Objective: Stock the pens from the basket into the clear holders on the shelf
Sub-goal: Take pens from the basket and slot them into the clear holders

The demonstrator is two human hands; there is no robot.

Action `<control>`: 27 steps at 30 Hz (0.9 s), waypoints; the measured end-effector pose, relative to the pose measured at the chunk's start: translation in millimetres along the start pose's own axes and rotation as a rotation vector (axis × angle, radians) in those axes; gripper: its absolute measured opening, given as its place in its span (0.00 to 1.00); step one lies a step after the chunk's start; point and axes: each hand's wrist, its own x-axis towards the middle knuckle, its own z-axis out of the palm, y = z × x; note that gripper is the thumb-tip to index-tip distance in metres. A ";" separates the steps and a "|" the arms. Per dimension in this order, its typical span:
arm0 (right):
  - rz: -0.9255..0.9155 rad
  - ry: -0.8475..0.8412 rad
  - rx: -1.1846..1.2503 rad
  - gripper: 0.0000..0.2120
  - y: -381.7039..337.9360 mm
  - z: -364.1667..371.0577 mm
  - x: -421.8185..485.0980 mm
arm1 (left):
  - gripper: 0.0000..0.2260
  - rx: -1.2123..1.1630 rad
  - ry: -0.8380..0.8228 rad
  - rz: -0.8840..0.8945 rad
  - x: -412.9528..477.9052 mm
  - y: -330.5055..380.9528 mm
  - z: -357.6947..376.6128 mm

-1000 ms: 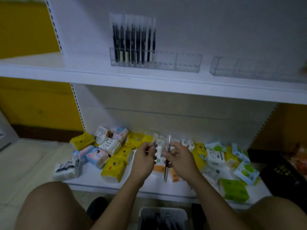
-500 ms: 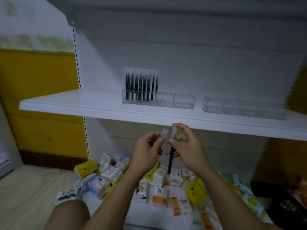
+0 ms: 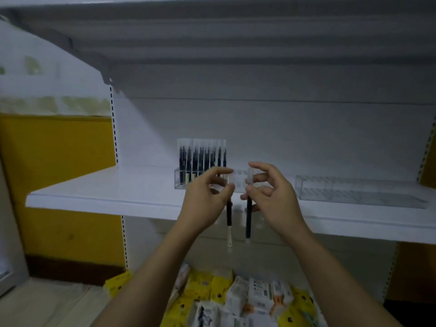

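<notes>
My left hand (image 3: 207, 197) pinches a wrapped black pen (image 3: 228, 215) that hangs down from its fingertips. My right hand (image 3: 271, 192) pinches a second wrapped black pen (image 3: 248, 218), held upright beside the first. Both hands are raised in front of the clear holder (image 3: 181, 182) on the white shelf (image 3: 106, 192). Several wrapped pens (image 3: 200, 159) stand upright in that holder's left part; my hands hide its right part. The basket is out of view.
A second clear holder (image 3: 358, 191) sits further right on the same shelf with nothing visible in it. Below, the bottom shelf carries several yellow and white tissue packs (image 3: 236, 298). Another shelf board (image 3: 212, 43) hangs overhead. A yellow wall (image 3: 59, 173) is to the left.
Both hands rose from the bottom shelf up to the holder's height. The view tilted up and the basket left the frame. The pens now hang apart, one in each hand.
</notes>
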 end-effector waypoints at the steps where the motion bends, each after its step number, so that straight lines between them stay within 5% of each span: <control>1: -0.011 0.005 0.028 0.17 0.4 1.9 6.8 | 0.10 0.008 0.000 0.012 8.9 1.4 -3.4; 15: -0.109 0.126 0.030 0.18 18.7 23.4 117.5 | 0.09 -0.020 0.091 0.097 115.7 1.1 -30.1; 27: -0.158 0.243 -0.033 0.18 44.2 37.4 177.6 | 0.09 0.257 0.154 0.123 167.3 -20.7 -8.8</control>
